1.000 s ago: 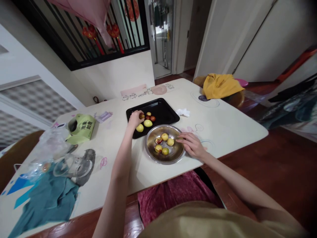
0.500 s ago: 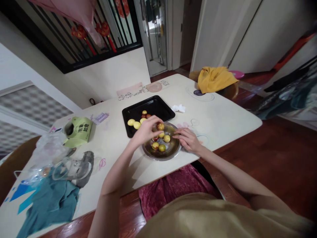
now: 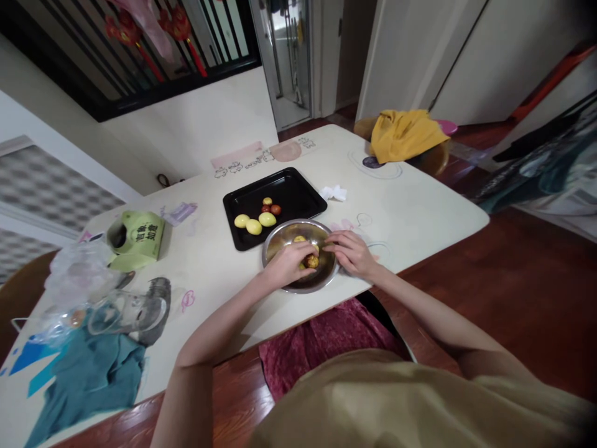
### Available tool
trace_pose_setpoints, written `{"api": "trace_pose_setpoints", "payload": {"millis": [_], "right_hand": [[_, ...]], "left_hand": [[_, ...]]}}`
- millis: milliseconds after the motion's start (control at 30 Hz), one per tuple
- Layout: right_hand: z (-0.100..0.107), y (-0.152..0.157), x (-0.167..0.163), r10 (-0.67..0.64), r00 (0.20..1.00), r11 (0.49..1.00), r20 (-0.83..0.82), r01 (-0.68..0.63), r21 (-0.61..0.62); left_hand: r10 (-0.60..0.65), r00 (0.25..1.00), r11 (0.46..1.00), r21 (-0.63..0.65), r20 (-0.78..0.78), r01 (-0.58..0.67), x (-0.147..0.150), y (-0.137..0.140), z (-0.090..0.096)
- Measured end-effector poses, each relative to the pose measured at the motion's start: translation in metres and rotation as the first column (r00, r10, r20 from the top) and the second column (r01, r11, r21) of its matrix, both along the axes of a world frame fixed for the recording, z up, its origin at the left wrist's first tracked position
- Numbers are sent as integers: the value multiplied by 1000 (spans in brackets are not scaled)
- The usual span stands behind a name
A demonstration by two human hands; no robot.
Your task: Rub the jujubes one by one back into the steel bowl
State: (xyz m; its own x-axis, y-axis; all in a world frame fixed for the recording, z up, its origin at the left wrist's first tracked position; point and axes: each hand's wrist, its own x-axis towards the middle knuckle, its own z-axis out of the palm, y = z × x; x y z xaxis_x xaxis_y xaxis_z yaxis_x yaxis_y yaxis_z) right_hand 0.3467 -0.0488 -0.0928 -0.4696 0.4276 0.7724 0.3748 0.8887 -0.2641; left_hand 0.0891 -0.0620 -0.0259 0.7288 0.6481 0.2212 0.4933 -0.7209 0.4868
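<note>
A shiny metal bowl (image 3: 273, 239) stands near the table's front edge with several yellow-green and brown-mottled jujubes (image 3: 299, 239) in it. My left hand (image 3: 290, 264) is down inside the bowl, its fingers curled around a mottled jujube (image 3: 312, 261); the hand covers part of the other fruit. At the bowl's right side, my right hand (image 3: 352, 252) lies across the rim with its fingertips over the inside. Behind the bowl is a black tray (image 3: 298, 191) with yellow-green jujubes (image 3: 254, 226) and smaller dark red ones (image 3: 275, 210).
Crumpled white tissue (image 3: 333, 193) lies right of the tray. On the left of the table are a green paper box (image 3: 140, 239), clear plastic bags (image 3: 77, 274) and a teal cloth (image 3: 93, 373). A yellow cloth (image 3: 405, 137) hangs over a chair at the far right.
My left hand has lowered a jujube from above the bowl into it, among the others. My right hand has stayed at the rim. The view has shifted slightly.
</note>
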Motion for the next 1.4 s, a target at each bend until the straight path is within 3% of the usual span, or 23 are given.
{"api": "trace_pose_setpoints", "payload": {"millis": [167, 433, 667, 767, 867, 1067, 1200, 1400], "right_hand": [[-1, 0, 0, -12, 1000, 1000, 13, 12, -9], [-1, 1, -2, -19, 1000, 1000, -4, 19, 16], [0, 1, -2, -9, 1000, 1000, -4, 9, 30], [0, 1, -2, 0, 1000, 999, -10, 0, 33], [0, 2, -3, 6, 1000, 999, -22, -5, 32], [2, 2, -4, 4, 999, 996, -42, 0, 92], [4, 1, -4, 1, 999, 995, -50, 4, 102], [4, 1, -4, 12, 998, 994, -60, -5, 105]], "left_hand": [[-11, 998, 999, 40, -69, 14, 2, -4, -7], [22, 979, 996, 84, -205, -5, 6, -9, -3], [61, 993, 995, 86, -102, -52, -9, -1, 17], [150, 989, 983, 102, 16, -151, -21, 14, 32], [307, 943, 931, 163, 128, -325, -36, 41, 43], [590, 806, 795, 147, 40, -589, -68, 109, 29], [579, 813, 815, 71, -61, -575, -81, 130, 12], [518, 850, 856, 65, -102, -514, -97, 133, 2]]}}
